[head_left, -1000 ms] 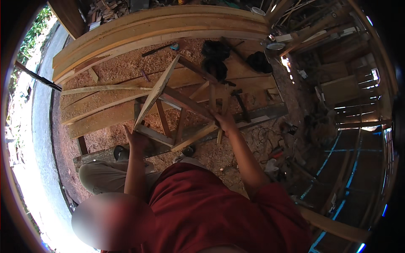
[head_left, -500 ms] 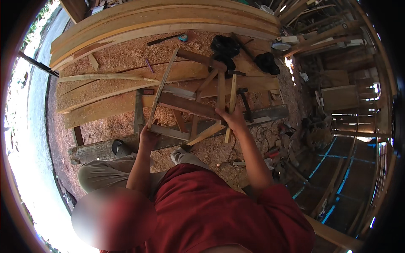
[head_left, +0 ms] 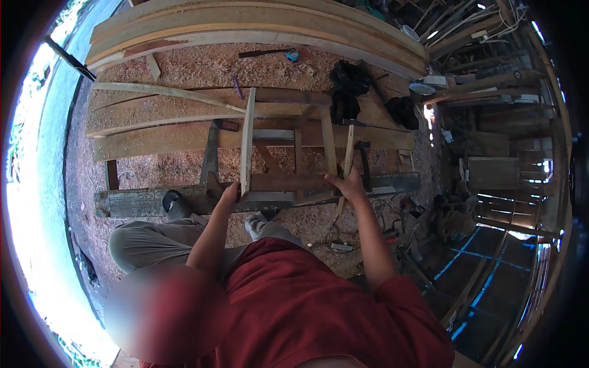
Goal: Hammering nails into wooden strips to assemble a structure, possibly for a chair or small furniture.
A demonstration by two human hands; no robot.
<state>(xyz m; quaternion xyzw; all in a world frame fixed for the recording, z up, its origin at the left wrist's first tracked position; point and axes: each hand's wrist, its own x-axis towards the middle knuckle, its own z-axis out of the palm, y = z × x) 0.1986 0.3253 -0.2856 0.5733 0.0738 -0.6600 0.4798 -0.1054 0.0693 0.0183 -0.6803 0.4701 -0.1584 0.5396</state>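
Both hands hold a wooden frame made of brown rails and paler slats. My left hand is closed on its near left corner, below a pale upright slat. At the near right corner, my right hand grips the frame, its thumb toward the brown rail. A narrow pale strip passes at that hand; whether it is joined to the frame cannot be told. Just right of the strip rests a hammer. My fingers are partly hidden by the wood.
Long planks lie across the shavings-covered work area, with thick stacked boards behind. A tape measure, a purple pen and black plastic bags are farther off. A rough beam runs before my legs.
The frame has turned from a slant to nearly square with the planks, its right side swinging away and its near left corner shifting right. Both hands keep their hold. The view has shifted slightly.
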